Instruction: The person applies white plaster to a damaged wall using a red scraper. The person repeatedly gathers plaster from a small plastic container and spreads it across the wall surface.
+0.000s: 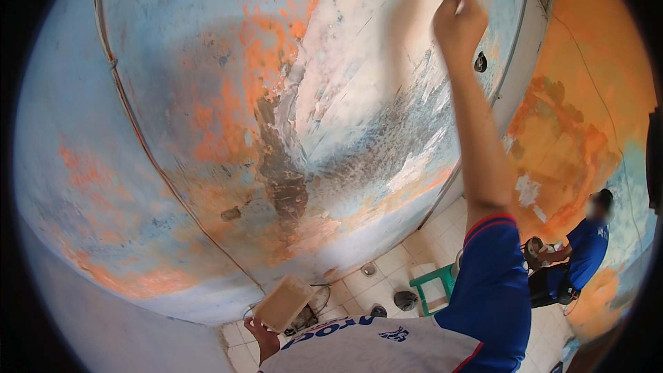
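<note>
The white patch [359, 41] on the wall is the landmark. The right hand [461, 27] is raised at its upper right side; the fingers look bent, but with the blur I cannot tell whether they grasp something. The tan board [282, 302] is below the patch, to its left, its long axis slanting up toward it. The left hand [262, 336], much nearer, grasps the board's lower end.
</note>
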Available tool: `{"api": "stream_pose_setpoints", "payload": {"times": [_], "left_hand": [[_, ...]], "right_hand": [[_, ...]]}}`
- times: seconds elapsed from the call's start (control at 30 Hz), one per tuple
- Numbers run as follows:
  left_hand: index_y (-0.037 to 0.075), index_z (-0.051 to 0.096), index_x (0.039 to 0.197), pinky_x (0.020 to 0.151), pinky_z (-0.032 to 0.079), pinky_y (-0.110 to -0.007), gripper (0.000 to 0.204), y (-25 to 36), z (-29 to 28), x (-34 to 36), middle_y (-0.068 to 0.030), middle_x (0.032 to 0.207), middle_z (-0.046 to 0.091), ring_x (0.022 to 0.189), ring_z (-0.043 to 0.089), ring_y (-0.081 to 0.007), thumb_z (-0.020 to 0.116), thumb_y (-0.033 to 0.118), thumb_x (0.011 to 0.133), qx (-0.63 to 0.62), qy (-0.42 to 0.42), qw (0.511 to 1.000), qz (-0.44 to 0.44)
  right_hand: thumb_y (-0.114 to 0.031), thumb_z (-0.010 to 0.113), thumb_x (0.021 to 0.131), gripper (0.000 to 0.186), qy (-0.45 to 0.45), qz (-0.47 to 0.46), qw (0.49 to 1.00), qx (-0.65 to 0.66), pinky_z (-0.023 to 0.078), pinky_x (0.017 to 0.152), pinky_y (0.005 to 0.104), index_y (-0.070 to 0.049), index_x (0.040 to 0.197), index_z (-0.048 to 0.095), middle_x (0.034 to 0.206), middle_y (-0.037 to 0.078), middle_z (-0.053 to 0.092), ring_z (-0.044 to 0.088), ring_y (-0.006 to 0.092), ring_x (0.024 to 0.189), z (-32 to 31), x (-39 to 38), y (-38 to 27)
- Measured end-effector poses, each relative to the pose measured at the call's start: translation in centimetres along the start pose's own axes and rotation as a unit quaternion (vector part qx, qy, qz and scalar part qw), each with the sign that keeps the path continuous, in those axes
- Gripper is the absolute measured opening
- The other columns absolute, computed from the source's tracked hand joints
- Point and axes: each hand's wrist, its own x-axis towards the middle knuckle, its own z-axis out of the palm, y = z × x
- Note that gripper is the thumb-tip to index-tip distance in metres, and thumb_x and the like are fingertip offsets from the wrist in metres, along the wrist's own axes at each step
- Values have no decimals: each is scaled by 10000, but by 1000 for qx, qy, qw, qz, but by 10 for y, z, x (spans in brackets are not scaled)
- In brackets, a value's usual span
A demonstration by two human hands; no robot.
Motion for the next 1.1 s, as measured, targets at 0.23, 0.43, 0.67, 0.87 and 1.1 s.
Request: {"api": "stream_pose_setpoints", "payload": {"times": [0.23, 0.43, 0.67, 0.87, 1.1], "left_hand": [[279, 289, 1291, 785, 535, -606, 578, -11, -19, 16, -64, 1350, 408, 1223, 467, -343, 622, 530, 890, -29, 14, 999, 3], [266, 281, 1221, 770, 476, -565, 508, -18, -14, 26, -45, 1323, 425, 1184, 460, -285, 654, 426, 915, -4, 21, 1000, -9], [253, 277, 1237, 770, 482, -576, 533, 5, -8, 12, -80, 1339, 410, 1216, 454, -307, 657, 435, 910, -11, -12, 1000, -8], [266, 285, 1300, 776, 534, -603, 520, -5, -10, 22, -84, 1379, 388, 1255, 455, -354, 598, 480, 944, -10, 9, 1000, 4], [244, 291, 1271, 768, 507, -604, 500, -8, -25, 33, -96, 1333, 410, 1251, 444, -339, 600, 466, 947, -15, -3, 1000, -25]], "right_hand": [[-82, 501, 1008, 329, -107, -18, 992, -65, 477, 613, 312, -55, 1298, 653, 910, 87, 696, 588, 139, 688, 25, -60, 42], [14, 471, 915, 529, -419, -69, 884, 197, 325, 1195, 456, -112, 1425, 533, 1491, 126, 504, 440, 279, 1419, -68, -335, -131], [-98, 496, 1017, 291, -181, 127, 975, 30, 572, 766, 305, -70, 1236, 685, 992, 161, 738, 729, 203, 950, -37, -137, -66], [-34, 532, 946, 362, -81, 55, 991, -92, 541, 763, 408, -103, 1272, 673, 1034, 220, 713, 706, 348, 875, 13, 19, 59], [59, 555, 866, 597, -415, -75, 907, -2, 361, 1184, 395, -152, 1424, 532, 1545, 97, 452, 445, 247, 1415, -22, -226, -99]]}}
